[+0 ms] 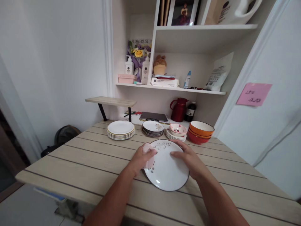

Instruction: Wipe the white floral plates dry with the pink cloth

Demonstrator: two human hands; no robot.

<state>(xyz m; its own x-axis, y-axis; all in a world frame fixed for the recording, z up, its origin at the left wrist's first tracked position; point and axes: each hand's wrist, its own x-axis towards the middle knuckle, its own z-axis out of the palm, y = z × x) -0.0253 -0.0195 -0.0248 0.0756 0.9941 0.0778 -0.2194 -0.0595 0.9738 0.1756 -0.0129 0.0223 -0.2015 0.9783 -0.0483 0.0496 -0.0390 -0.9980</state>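
A large white plate (168, 168) with a dark rim and a grey floral pattern is tilted up over the wooden table, between both hands. My left hand (141, 158) is closed on a pale pink cloth (148, 161), pressing it to the plate's left rim, thumb on the face. My right hand (188, 157) grips the plate's upper right edge, thumb on its face and fingers along the rim. Just beyond stands a stack of smaller dark-rimmed plates (151, 126).
On the slatted table (94, 166), a stack of white plates (120, 127) stands left, small dishes with a pink bowl (178, 129) right of centre, and orange and red bowls (201, 128) farther right. Behind are a laptop (154, 117), a red jug (178, 110) and a small raised shelf (110, 101).
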